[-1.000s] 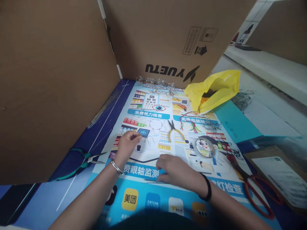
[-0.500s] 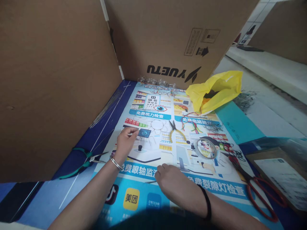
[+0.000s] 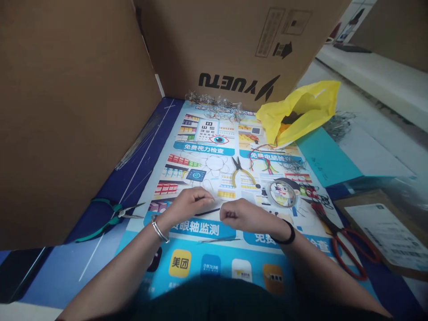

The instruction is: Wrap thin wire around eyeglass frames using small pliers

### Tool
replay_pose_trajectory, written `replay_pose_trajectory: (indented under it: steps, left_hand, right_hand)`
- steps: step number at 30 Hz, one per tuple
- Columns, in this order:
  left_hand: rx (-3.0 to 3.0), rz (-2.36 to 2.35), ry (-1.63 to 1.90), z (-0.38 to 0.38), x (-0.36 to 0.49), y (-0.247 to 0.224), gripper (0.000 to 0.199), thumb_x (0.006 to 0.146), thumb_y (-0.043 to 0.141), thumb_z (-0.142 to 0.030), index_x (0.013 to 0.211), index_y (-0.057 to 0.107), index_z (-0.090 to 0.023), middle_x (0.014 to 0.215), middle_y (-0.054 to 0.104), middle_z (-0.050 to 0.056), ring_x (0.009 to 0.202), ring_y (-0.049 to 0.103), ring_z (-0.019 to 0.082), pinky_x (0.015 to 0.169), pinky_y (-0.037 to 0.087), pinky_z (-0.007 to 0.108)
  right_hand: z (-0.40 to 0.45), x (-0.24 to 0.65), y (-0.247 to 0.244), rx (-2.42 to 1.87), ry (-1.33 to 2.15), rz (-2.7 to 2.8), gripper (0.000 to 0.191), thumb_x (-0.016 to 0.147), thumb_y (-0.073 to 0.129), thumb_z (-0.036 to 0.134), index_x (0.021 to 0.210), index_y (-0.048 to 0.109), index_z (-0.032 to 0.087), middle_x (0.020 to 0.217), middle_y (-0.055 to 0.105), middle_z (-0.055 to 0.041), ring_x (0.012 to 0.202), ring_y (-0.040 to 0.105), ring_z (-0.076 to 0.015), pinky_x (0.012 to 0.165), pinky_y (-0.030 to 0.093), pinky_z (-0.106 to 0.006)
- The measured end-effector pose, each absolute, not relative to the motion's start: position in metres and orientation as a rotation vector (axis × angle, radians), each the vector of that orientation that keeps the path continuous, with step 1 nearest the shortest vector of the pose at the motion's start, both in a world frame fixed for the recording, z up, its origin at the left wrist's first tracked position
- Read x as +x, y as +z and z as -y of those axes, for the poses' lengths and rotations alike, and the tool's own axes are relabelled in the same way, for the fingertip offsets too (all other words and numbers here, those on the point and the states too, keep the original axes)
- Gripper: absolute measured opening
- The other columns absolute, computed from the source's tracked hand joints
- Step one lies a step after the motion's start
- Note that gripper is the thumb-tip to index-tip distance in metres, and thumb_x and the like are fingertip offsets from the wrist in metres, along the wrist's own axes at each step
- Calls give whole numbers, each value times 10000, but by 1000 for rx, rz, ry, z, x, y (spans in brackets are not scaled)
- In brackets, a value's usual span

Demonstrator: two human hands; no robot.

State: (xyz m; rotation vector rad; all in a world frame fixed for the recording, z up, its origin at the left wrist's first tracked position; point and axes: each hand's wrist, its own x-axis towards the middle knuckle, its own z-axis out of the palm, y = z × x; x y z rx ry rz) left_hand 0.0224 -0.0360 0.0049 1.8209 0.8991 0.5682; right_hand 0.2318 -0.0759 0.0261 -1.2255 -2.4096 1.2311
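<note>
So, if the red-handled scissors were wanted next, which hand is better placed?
Probably the right hand: the red-handled scissors lie on that side, nearer to it. The left hand is farther off and would likely have to reach across the other. Whether either hand grips anything is unclear.

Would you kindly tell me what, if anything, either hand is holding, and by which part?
It cannot be told: the left hand and right hand are both curled, and no held thing shows clearly.
</note>
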Motion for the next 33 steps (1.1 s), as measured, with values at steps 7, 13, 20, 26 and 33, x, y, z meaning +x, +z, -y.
replay_pose_trajectory:
  steps: [7,13,20,26,33]
  left_hand:
    - [2230,-710,269,48,29,15,212,878,461,-203,824,666,-200,821,662,5,750,575,129,671,422,238]
    - [2676,-880,284,59,33,8,256,849,446,-96,981,641,-195,865,638,41,809,567,175,701,451,299]
    - [2864,-972,247,66,40,13,110,850,497,-130,828,600,-162,796,576,41,768,512,197,671,432,331]
    - [2867,-1006,255,67,44,13,94,850,499,-131,803,578,-153,822,552,49,802,489,211,707,439,351]
    - [2789,-1011,290,71,48,6,144,856,446,-68,828,577,-120,888,553,81,845,492,203,764,470,332]
  right_hand:
    - [70,236,26,-1281,1096,2320,166,809,468,124,828,621,185,772,631,15,690,543,-97,629,362,-202]
    - [75,225,24,-1413,678,2564,199,872,408,121,841,600,167,782,628,-21,736,547,-131,654,360,-241]
    - [86,216,29,-1523,312,2728,150,839,466,74,820,586,162,787,596,-38,735,526,-165,643,362,-274]
    - [89,211,27,-1561,227,2719,170,836,458,40,781,576,148,789,589,-50,748,520,-172,641,368,-274]
    - [88,208,22,-1587,54,2716,124,833,511,85,753,575,154,777,590,-60,738,508,-186,617,355,-298]
